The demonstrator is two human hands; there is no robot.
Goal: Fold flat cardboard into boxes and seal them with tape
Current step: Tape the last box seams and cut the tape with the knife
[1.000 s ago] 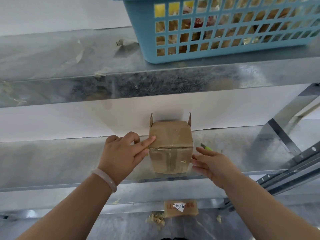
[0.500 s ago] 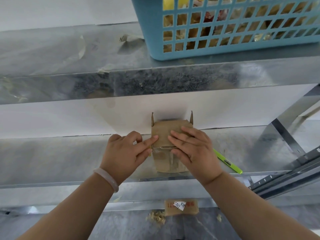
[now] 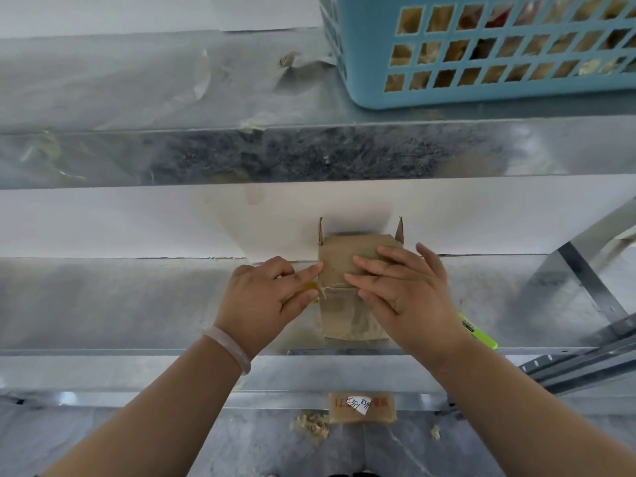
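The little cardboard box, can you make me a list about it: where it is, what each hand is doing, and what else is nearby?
Box: small cardboard box on the metal shelf, two flaps sticking up at its back
Right hand: right hand lies flat on the box's top, fingers straight
Left hand: left hand touches the box's left edge with its forefinger; seems to pinch a yellowish tape strip
Nearby: green tool on the shelf right of the box, partly under the right wrist
Above: blue basket on the upper shelf
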